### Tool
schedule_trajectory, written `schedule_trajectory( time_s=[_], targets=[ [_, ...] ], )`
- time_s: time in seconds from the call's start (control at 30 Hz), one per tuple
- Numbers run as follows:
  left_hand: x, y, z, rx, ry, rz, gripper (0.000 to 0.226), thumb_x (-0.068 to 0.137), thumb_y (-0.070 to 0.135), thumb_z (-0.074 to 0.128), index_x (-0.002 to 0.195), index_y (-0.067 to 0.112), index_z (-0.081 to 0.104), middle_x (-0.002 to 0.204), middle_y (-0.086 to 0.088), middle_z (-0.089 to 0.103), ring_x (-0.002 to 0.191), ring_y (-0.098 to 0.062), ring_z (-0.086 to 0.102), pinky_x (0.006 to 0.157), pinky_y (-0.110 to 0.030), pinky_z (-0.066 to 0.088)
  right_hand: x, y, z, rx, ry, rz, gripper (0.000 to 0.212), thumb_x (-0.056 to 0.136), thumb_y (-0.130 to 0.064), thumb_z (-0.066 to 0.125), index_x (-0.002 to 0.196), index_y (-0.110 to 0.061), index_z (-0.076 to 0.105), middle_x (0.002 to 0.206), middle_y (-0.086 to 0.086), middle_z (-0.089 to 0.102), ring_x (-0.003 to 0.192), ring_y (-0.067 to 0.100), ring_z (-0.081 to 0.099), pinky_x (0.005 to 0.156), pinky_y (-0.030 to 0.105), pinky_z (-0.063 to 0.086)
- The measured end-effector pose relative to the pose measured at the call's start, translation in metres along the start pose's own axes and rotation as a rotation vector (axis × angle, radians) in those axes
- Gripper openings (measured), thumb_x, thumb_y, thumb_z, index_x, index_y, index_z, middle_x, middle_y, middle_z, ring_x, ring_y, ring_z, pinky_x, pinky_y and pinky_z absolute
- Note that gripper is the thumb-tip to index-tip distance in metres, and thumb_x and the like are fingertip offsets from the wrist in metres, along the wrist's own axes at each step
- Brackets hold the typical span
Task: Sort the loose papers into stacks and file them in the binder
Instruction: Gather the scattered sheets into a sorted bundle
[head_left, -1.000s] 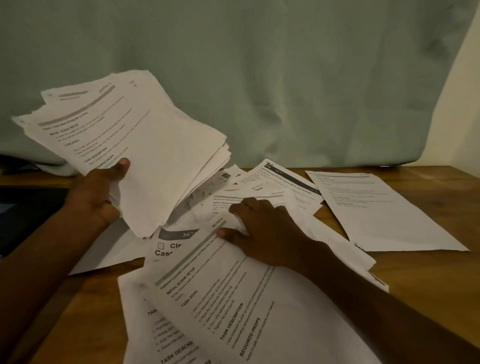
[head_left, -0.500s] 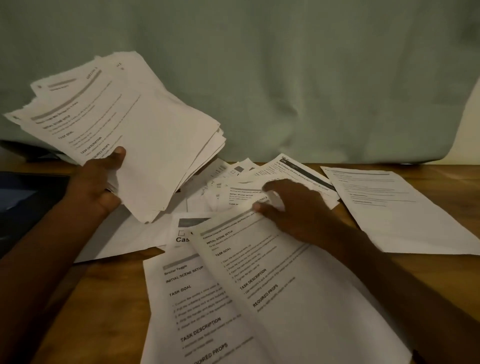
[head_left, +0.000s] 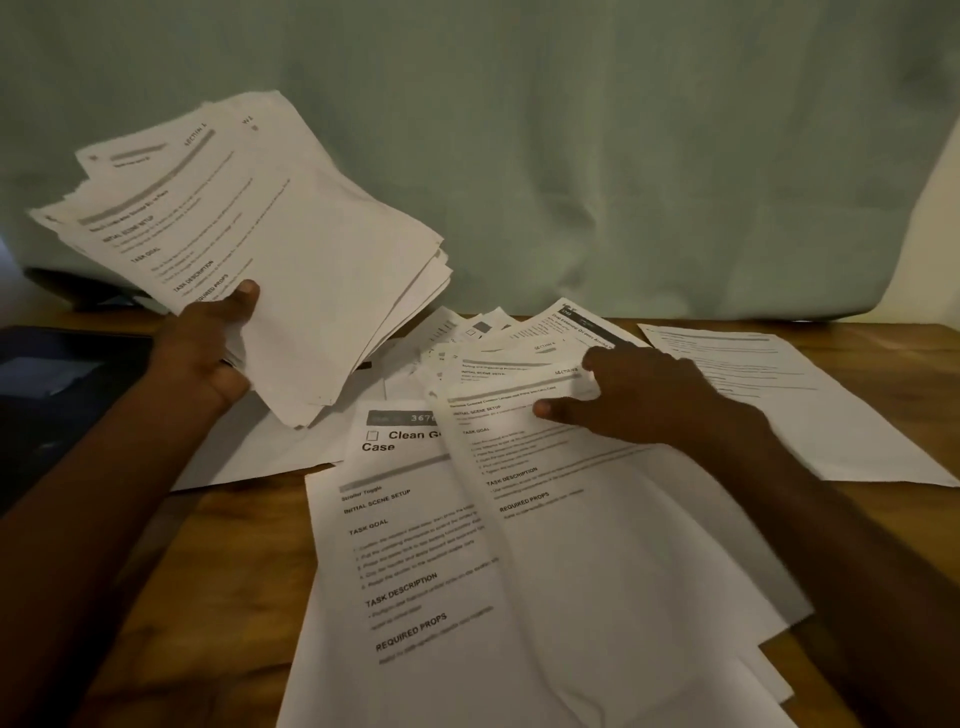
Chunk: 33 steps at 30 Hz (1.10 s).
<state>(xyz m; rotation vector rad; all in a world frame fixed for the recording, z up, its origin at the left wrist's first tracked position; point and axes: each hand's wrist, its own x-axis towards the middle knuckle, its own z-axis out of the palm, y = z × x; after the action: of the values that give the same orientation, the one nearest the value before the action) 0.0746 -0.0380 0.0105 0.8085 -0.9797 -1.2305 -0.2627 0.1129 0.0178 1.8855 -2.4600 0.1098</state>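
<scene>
My left hand (head_left: 202, 348) grips a thick, uneven stack of printed papers (head_left: 311, 260) by its lower edge and holds it tilted above the left of the table. My right hand (head_left: 639, 400) pinches the top edge of one printed sheet (head_left: 571, 519), thumb on top, and the sheet's left side curls up off the pile. Under it lie more loose sheets, among them a "Stroller Toggle" page (head_left: 405, 571) and a "Clean" page (head_left: 400, 441). A dark flat thing, possibly the binder (head_left: 62, 379), lies at the far left, partly hidden by my left arm.
Everything sits on a wooden table (head_left: 208, 571). A single sheet (head_left: 779, 395) lies apart at the right. Several fanned pages (head_left: 498, 332) lie behind my right hand. A pale green cloth (head_left: 571, 156) hangs along the table's back edge.
My right hand has slid the top sheet to the right and lifted its left side, uncovering the "Stroller Toggle" page beneath. The stack in my left hand has barely shifted.
</scene>
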Motion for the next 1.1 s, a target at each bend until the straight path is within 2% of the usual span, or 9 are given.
schedule_trajectory(
  time_s=[0.13,0.23,0.37,0.5,0.57,0.7,0.8,0.93,1.1],
  targets=[
    [0.016,-0.008,-0.006,-0.042,-0.002,-0.036,0.022,0.094,0.013,0.071,0.108,0.029,0.070,0.132,0.000,0.068,0.117,-0.020,0.066,0.107,-0.047,0.050,-0.009,-0.007,0.001,0.024,-0.226,0.036,0.132,0.056,-0.096,0.062,0.155,-0.017,0.025,0.155,0.011,0.042,0.138,0.031,0.045,0.107,0.045,0.043],
    [0.023,-0.017,-0.005,-0.031,-0.036,-0.045,0.022,0.092,0.014,0.074,0.108,0.029,0.071,0.129,-0.001,0.069,0.116,-0.020,0.066,0.106,-0.047,0.050,-0.005,-0.011,0.016,0.051,-0.088,0.110,0.137,0.058,-0.091,0.066,0.156,-0.009,0.017,0.151,0.024,0.040,0.137,0.042,0.043,0.109,0.052,0.041],
    [0.025,-0.022,0.000,-0.020,-0.048,-0.040,0.038,0.088,0.019,0.078,0.125,0.022,0.069,0.128,0.000,0.070,0.116,-0.021,0.067,0.101,-0.045,0.054,0.006,0.009,0.019,0.220,0.076,0.248,0.138,0.056,-0.082,0.078,0.156,-0.008,0.018,0.152,0.023,0.039,0.139,0.044,0.039,0.110,0.055,0.040],
    [0.021,-0.027,0.004,-0.052,-0.072,-0.049,0.041,0.090,0.013,0.076,0.130,0.019,0.066,0.129,0.000,0.070,0.118,-0.023,0.067,0.101,-0.048,0.053,0.015,0.034,0.025,0.261,0.048,0.359,0.149,0.050,-0.091,0.071,0.158,-0.009,0.011,0.153,0.027,0.036,0.141,0.047,0.035,0.112,0.062,0.033],
    [0.016,-0.028,0.009,-0.060,-0.082,-0.070,0.035,0.092,0.011,0.073,0.125,0.021,0.067,0.129,-0.001,0.070,0.118,-0.024,0.067,0.100,-0.049,0.053,0.021,0.041,0.028,0.329,0.069,0.350,0.140,0.053,-0.084,0.078,0.155,-0.010,0.017,0.151,0.023,0.041,0.139,0.044,0.039,0.111,0.061,0.035],
    [0.011,-0.030,0.018,-0.122,-0.123,-0.120,0.032,0.095,0.008,0.068,0.126,0.019,0.067,0.128,-0.003,0.070,0.116,-0.024,0.068,0.096,-0.046,0.055,0.028,0.036,0.035,0.423,0.204,0.232,0.103,0.061,-0.064,0.087,0.142,-0.019,0.042,0.140,0.014,0.052,0.130,0.038,0.048,0.102,0.053,0.046],
    [0.009,-0.028,0.020,-0.139,-0.128,-0.130,0.020,0.098,0.008,0.064,0.103,0.024,0.076,0.114,0.000,0.076,0.101,-0.019,0.073,0.086,-0.041,0.057,0.015,0.002,0.029,0.292,0.378,-0.142,0.070,0.082,-0.063,0.070,0.140,-0.028,0.052,0.142,0.004,0.050,0.132,0.029,0.047,0.105,0.051,0.043],
    [0.015,-0.025,0.014,-0.113,-0.102,-0.106,0.019,0.100,0.010,0.062,0.105,0.026,0.070,0.106,0.005,0.076,0.102,-0.018,0.070,0.099,-0.046,0.053,-0.013,-0.061,0.036,0.305,-0.044,-0.509,0.081,0.080,-0.083,0.056,0.146,-0.038,0.042,0.150,-0.015,0.046,0.139,0.011,0.040,0.117,0.053,0.028],
    [0.023,-0.027,0.006,-0.108,-0.082,-0.106,0.018,0.099,0.012,0.063,0.111,0.026,0.066,0.117,0.001,0.071,0.108,-0.020,0.067,0.107,-0.049,0.048,0.001,-0.064,0.037,0.301,-0.107,-0.395,0.096,0.074,-0.083,0.064,0.152,-0.034,0.034,0.152,-0.013,0.042,0.138,0.013,0.041,0.115,0.054,0.030]
  ],
)
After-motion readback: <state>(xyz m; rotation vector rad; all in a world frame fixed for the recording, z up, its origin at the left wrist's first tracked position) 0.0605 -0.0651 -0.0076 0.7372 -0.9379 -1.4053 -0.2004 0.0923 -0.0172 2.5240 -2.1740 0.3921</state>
